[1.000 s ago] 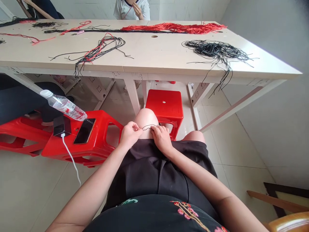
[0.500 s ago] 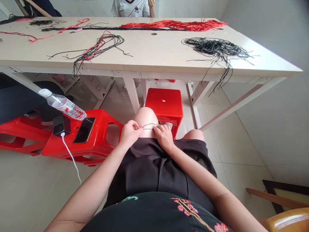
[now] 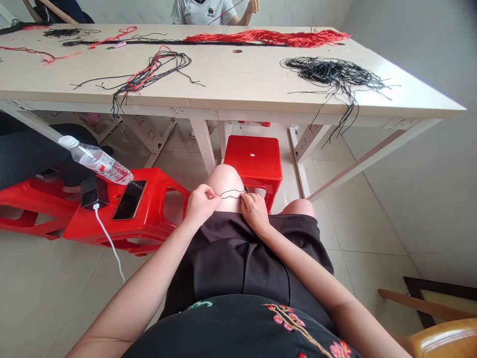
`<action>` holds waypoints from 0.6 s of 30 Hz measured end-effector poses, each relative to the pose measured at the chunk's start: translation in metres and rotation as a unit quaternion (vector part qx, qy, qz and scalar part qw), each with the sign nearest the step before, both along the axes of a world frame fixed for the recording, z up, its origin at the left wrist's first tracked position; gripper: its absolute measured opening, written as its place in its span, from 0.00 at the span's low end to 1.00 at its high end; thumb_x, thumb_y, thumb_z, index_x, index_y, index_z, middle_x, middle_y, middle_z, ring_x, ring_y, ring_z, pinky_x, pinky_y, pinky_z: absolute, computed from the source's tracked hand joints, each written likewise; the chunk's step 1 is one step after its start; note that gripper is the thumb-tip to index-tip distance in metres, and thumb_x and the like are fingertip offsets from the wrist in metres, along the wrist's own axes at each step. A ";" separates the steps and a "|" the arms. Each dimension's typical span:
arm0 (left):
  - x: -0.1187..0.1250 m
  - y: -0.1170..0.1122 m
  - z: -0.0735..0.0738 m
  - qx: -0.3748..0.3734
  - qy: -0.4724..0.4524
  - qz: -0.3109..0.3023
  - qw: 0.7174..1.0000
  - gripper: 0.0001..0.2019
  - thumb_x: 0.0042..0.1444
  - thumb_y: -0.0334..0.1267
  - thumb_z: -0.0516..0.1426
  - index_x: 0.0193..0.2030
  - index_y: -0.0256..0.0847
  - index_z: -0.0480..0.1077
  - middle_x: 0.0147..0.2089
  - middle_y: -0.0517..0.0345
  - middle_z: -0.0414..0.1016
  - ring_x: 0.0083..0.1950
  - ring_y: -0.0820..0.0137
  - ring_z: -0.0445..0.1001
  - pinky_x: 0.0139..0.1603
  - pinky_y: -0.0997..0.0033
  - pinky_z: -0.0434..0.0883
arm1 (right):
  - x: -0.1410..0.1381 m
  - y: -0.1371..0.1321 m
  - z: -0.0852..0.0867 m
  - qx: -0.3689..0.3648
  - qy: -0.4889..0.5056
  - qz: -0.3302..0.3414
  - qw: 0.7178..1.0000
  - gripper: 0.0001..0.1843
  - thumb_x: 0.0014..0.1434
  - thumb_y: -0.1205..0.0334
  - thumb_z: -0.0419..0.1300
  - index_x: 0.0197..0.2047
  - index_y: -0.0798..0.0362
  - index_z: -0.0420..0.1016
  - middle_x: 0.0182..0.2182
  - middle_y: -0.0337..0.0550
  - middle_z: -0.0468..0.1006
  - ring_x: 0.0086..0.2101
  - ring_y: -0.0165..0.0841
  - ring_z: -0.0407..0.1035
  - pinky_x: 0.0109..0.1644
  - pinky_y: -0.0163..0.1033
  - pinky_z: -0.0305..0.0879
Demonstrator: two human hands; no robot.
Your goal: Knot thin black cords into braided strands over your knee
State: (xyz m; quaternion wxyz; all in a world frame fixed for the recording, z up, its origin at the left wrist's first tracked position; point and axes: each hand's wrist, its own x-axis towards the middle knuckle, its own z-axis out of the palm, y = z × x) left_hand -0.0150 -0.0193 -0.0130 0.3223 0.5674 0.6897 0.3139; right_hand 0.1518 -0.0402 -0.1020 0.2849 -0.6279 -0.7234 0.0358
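Note:
Both my hands rest on my left knee, over the hem of my black skirt [image 3: 231, 258]. My left hand [image 3: 200, 203] pinches one end of a thin black cord [image 3: 231, 193], fingers curled closed. My right hand [image 3: 254, 209] pinches the other end, also closed. The cord forms a small loop between the two hands, lying across the bare knee.
A long pale table [image 3: 238, 79] ahead carries a black cord pile [image 3: 331, 74], red cord bundle [image 3: 268, 39] and mixed red-black cords [image 3: 152, 72]. Red stools: one [image 3: 253, 161] under the table, one at left [image 3: 149, 219] holding a phone [image 3: 129, 200], charger [image 3: 94, 192] and water bottle [image 3: 95, 160]. Another person [image 3: 208, 11] sits opposite.
My hands stay on the knee, with the cord loop between them shifting slightly. The person opposite has raised a hand, pulling a red cord.

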 end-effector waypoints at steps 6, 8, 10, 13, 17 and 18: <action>0.000 -0.001 -0.001 0.000 0.001 -0.010 1.000 0.08 0.38 0.36 0.57 0.25 0.43 0.60 0.23 0.66 0.65 0.24 0.74 0.63 0.24 0.74 0.59 | -0.011 -0.003 0.023 0.070 0.131 -0.046 0.988 0.27 0.62 0.67 0.42 0.65 0.61 0.52 0.62 0.59 0.58 0.64 0.40 0.48 0.63 0.51 0.54; 0.001 -0.001 -0.001 0.004 0.016 -0.011 1.000 0.07 0.38 0.36 0.57 0.25 0.43 0.60 0.23 0.66 0.65 0.24 0.74 0.63 0.25 0.74 0.60 | -0.022 0.008 0.034 0.051 0.154 -0.019 0.987 0.30 0.65 0.60 0.42 0.67 0.61 0.45 0.66 0.58 0.49 0.67 0.40 0.37 0.65 0.54 0.48; 0.003 -0.001 0.000 0.016 0.028 -0.017 0.999 0.08 0.38 0.37 0.57 0.24 0.43 0.60 0.23 0.66 0.65 0.25 0.73 0.63 0.26 0.74 0.60 | -0.035 0.023 0.040 -0.020 0.169 -0.014 0.985 0.33 0.65 0.54 0.42 0.68 0.60 0.41 0.68 0.59 0.44 0.67 0.44 0.33 0.65 0.60 0.44; 0.005 0.002 0.004 0.035 0.043 -0.021 0.998 0.07 0.38 0.37 0.57 0.24 0.42 0.60 0.23 0.65 0.66 0.26 0.73 0.64 0.28 0.73 0.61 | -0.051 0.043 0.042 -0.108 0.198 -0.035 0.973 0.34 0.65 0.50 0.41 0.69 0.56 0.40 0.68 0.58 0.40 0.67 0.49 0.32 0.63 0.68 0.39; 0.006 0.011 0.009 0.043 0.041 -0.021 0.998 0.07 0.38 0.36 0.57 0.24 0.42 0.61 0.23 0.65 0.66 0.26 0.73 0.65 0.27 0.74 0.60 | -0.054 0.055 0.045 -0.114 0.225 -0.052 0.966 0.32 0.65 0.48 0.41 0.69 0.48 0.42 0.69 0.53 0.39 0.67 0.50 0.30 0.61 0.72 0.35; 0.006 0.014 0.009 0.046 0.037 -0.024 0.998 0.07 0.38 0.35 0.56 0.24 0.42 0.60 0.23 0.65 0.65 0.25 0.72 0.65 0.26 0.74 0.59 | -0.053 0.057 0.046 -0.114 0.230 -0.058 0.965 0.31 0.65 0.47 0.41 0.69 0.46 0.43 0.69 0.52 0.39 0.67 0.50 0.30 0.60 0.73 0.35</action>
